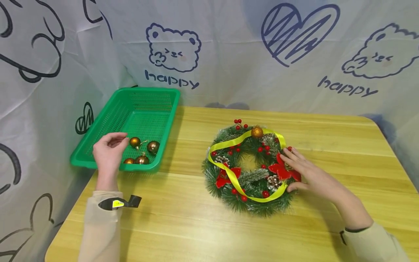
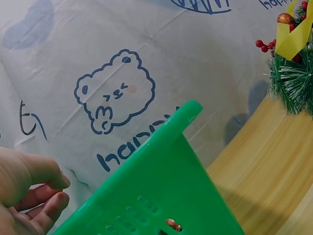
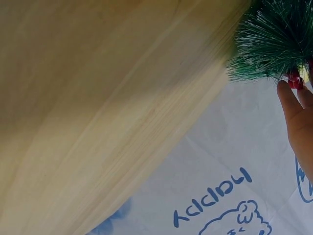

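My left hand (image 1: 110, 151) hovers over the near left rim of a green plastic basket (image 1: 172, 120). Its fingers are loosely bent, the tips close to the thumb, and nothing shows between them in the left wrist view. Just right of the fingertips is a gold Christmas ball (image 1: 134, 142); a brown ball (image 1: 153, 147) and others lie in the basket. With fairly straight fingers, my right hand (image 1: 311, 176) rests on the right side of a green Christmas wreath (image 1: 255, 207). A yellow ribbon (image 1: 234, 178) loops over the wreath, and a gold glitter ball (image 1: 256, 131) sits at its far edge.
The wooden table (image 1: 183, 218) carries the basket at the left and the wreath right of centre. White cloth (image 1: 229, 47) printed with bears and hearts hangs behind and at the sides. Red flowers (image 1: 279, 169), red berries and pinecones (image 1: 274, 182) decorate the wreath.
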Demonstrator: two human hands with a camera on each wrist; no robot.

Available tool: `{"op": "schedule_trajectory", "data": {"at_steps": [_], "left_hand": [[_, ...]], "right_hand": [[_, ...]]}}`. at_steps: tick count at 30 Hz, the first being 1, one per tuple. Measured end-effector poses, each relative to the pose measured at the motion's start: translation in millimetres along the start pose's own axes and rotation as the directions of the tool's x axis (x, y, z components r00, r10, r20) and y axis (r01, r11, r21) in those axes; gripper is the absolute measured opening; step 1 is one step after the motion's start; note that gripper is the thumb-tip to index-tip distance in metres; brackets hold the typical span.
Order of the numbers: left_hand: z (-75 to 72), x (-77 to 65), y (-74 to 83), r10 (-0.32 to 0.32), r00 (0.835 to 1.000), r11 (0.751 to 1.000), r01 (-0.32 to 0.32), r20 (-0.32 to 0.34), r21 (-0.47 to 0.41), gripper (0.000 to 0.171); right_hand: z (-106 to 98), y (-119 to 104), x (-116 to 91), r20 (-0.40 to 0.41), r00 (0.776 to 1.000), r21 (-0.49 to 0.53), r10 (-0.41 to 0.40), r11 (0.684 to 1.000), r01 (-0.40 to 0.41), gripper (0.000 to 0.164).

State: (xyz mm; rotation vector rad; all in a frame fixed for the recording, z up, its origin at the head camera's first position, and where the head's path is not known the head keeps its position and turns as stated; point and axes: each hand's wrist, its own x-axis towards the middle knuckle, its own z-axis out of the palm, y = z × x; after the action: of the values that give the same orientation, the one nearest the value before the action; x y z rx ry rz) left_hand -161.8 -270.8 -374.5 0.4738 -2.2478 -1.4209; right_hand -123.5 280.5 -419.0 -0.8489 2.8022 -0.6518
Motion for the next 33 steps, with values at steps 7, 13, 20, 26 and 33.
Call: {"op": "schedule_trajectory", "data": {"at_steps": [7,13,20,26,33], "left_hand": [[1.1,-1.9,0.5,0.013,1.0,1.0,-0.013,-0.003,-0.021,0.022],[15.5,-5.6,9.1,0.045,0.998,0.993,-0.04,0.044,-0.114,0.021],[53.5,-14.9,25.3,0.16,0.976,0.967,-0.126,0.148,-0.22,0.022],[88.5,-24.4,48.4,0.237,0.941,0.947,-0.168,0.241,-0.273,0.024],[118.7,-47.3,95.3,0.311,0.882,0.929,-0.203,0.355,-0.31,0.024]], "right_hand": [[3,1,0,-0.012,1.0,-0.01,-0.004,1.0,0.004,0.095],[5,1,-1,-0.023,1.0,-0.01,-0.019,1.0,0.018,0.095],[6,0,-1,-0.031,0.999,-0.019,-0.033,0.999,0.033,0.093],[3,0,0,-0.02,0.999,-0.017,-0.026,1.0,0.026,0.094],[1,0,1,-0.024,0.999,-0.027,-0.042,0.999,0.042,0.095]]}}
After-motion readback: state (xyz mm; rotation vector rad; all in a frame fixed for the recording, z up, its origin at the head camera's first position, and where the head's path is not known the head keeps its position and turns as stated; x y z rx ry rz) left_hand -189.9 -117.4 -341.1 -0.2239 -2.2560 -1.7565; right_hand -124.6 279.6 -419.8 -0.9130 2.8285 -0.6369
